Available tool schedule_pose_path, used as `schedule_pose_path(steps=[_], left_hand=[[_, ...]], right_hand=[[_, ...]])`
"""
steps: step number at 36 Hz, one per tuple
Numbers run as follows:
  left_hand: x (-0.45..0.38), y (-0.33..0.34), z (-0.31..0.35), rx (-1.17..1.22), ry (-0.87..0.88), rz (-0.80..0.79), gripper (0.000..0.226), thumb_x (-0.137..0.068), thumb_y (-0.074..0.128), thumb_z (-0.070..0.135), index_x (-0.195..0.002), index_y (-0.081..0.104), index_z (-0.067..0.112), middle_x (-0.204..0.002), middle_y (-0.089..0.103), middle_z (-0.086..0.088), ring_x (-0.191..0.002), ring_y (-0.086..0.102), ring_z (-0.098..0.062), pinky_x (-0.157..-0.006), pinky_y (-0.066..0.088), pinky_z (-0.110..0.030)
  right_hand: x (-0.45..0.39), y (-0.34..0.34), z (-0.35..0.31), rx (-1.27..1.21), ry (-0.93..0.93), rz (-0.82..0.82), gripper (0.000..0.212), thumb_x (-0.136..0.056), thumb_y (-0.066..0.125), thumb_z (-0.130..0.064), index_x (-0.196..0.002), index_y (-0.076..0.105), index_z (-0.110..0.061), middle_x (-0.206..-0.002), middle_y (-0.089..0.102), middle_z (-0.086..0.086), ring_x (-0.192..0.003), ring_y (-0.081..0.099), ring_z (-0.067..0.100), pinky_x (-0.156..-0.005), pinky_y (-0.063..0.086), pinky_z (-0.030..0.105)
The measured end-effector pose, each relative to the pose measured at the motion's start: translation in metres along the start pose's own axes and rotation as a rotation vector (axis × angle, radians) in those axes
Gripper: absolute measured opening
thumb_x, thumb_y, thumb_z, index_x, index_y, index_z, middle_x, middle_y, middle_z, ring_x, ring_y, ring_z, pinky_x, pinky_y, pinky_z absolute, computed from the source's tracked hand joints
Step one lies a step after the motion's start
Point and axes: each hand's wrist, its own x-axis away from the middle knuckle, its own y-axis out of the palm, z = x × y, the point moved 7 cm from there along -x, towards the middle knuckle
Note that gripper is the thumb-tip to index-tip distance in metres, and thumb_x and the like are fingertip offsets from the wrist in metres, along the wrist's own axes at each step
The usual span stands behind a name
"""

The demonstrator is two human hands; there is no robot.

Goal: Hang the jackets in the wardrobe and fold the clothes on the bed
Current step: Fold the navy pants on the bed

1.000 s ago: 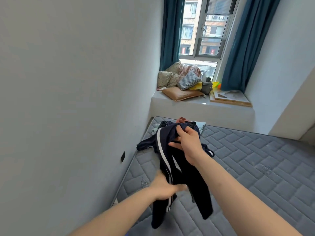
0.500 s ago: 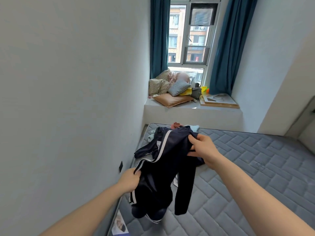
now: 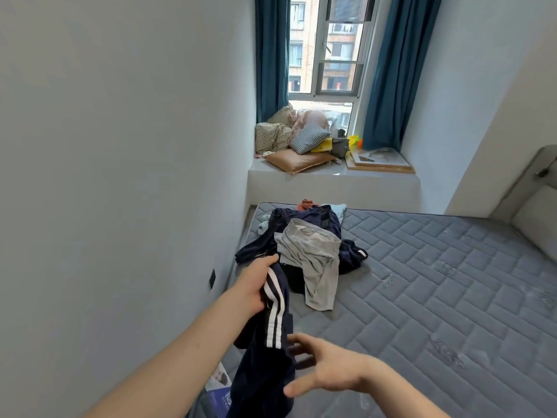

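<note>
My left hand (image 3: pixel 254 288) grips a navy garment with white stripes (image 3: pixel 272 333) near its top, and the cloth hangs down over the bed's left edge. My right hand (image 3: pixel 325 366) is lower, fingers spread, touching the hanging cloth's right side without gripping it. Beyond them a pile of clothes lies on the grey quilted mattress (image 3: pixel 437 282): a light grey garment (image 3: pixel 313 257) on top of dark navy clothes (image 3: pixel 304 220), with a reddish piece (image 3: pixel 307 204) and a pale blue piece (image 3: pixel 339 209) behind.
A white wall runs close along the left, with a dark socket (image 3: pixel 212 278). The window ledge (image 3: pixel 331 173) beyond the bed holds cushions and flat boards between blue curtains. A padded headboard (image 3: pixel 533 212) stands at the right. A printed package (image 3: pixel 221 387) lies by the bed's near left edge.
My right hand let go of the navy garment's top and dropped down to its hanging lower part. My left hand moved up the cloth. A light grey garment now shows on the pile.
</note>
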Motion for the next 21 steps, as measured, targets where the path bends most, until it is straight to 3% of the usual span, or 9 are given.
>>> schedule_pose_path(steps=[4, 7, 9, 11, 12, 15, 18, 21], left_hand=[[-0.004, 0.008, -0.002, 0.003, 0.013, -0.039, 0.022, -0.093, 0.067, 0.021, -0.074, 0.060, 0.014, -0.059, 0.057, -0.002, -0.051, 0.058, -0.018, -0.055, 0.047, -0.028], [-0.009, 0.008, 0.005, 0.104, 0.086, -0.010, 0.013, -0.094, 0.067, 0.012, -0.081, 0.062, 0.012, -0.062, 0.061, 0.000, -0.058, 0.060, -0.015, -0.060, 0.051, -0.027], [-0.011, 0.006, 0.010, 0.153, 0.120, -0.002, 0.013, -0.095, 0.065, 0.009, -0.082, 0.064, 0.011, -0.062, 0.065, 0.000, -0.058, 0.064, -0.014, -0.057, 0.054, -0.024], [-0.012, 0.002, 0.017, 0.190, 0.141, -0.013, 0.013, -0.096, 0.063, 0.009, -0.084, 0.067, 0.008, -0.064, 0.069, -0.002, -0.057, 0.068, -0.012, -0.056, 0.057, -0.023], [-0.013, -0.001, 0.020, 0.211, 0.148, -0.014, 0.011, -0.097, 0.063, 0.010, -0.088, 0.068, 0.007, -0.067, 0.070, -0.003, -0.059, 0.069, -0.013, -0.059, 0.058, -0.024], [-0.014, -0.009, 0.026, 0.290, 0.164, -0.014, 0.008, -0.097, 0.063, 0.009, -0.096, 0.069, 0.003, -0.079, 0.072, -0.008, -0.067, 0.071, -0.015, -0.067, 0.061, -0.026], [-0.009, -0.007, 0.026, 0.352, 0.165, -0.032, 0.007, -0.097, 0.063, 0.006, -0.096, 0.068, 0.001, -0.074, 0.073, -0.008, -0.064, 0.072, -0.015, -0.063, 0.062, -0.025], [-0.003, -0.001, 0.025, 0.383, 0.180, -0.049, 0.008, -0.096, 0.064, 0.007, -0.096, 0.069, 0.001, -0.072, 0.073, -0.007, -0.062, 0.072, -0.014, -0.061, 0.061, -0.024]], right_hand=[[-0.012, 0.017, 0.007, -0.074, -0.048, 0.151, 0.093, -0.062, 0.094, -0.046, -0.141, 0.046, -0.040, -0.129, 0.064, -0.021, -0.114, 0.061, -0.008, -0.102, 0.048, 0.018], [-0.019, 0.012, 0.011, -0.084, -0.095, 0.359, 0.073, -0.063, 0.088, -0.050, -0.126, 0.053, -0.044, -0.117, 0.068, -0.026, -0.101, 0.059, -0.020, -0.081, 0.046, 0.002], [-0.027, 0.006, 0.016, -0.110, -0.086, 0.451, 0.053, -0.071, 0.082, -0.049, -0.119, 0.062, -0.038, -0.111, 0.071, -0.022, -0.098, 0.063, -0.015, -0.080, 0.049, 0.006], [-0.036, -0.004, 0.026, -0.110, -0.057, 0.546, 0.033, -0.082, 0.076, -0.043, -0.109, 0.070, -0.024, -0.104, 0.076, -0.008, -0.099, 0.070, 0.006, -0.088, 0.056, 0.025], [-0.038, -0.009, 0.030, -0.094, -0.044, 0.586, 0.029, -0.086, 0.074, -0.042, -0.105, 0.070, -0.020, -0.103, 0.075, -0.004, -0.100, 0.070, 0.015, -0.090, 0.055, 0.028], [-0.042, -0.019, 0.034, -0.089, -0.026, 0.618, 0.042, -0.083, 0.079, -0.044, -0.115, 0.060, -0.026, -0.115, 0.064, -0.017, -0.108, 0.060, 0.005, -0.083, 0.043, 0.011], [-0.044, -0.025, 0.027, -0.083, -0.041, 0.626, 0.070, -0.072, 0.085, -0.051, -0.126, 0.042, -0.038, -0.116, 0.048, -0.027, -0.110, 0.051, 0.001, -0.090, 0.038, 0.017], [-0.050, -0.025, 0.012, -0.039, -0.120, 0.652, 0.080, -0.061, 0.085, -0.057, -0.127, 0.044, -0.042, -0.115, 0.053, -0.032, -0.106, 0.055, -0.006, -0.089, 0.042, 0.018]])
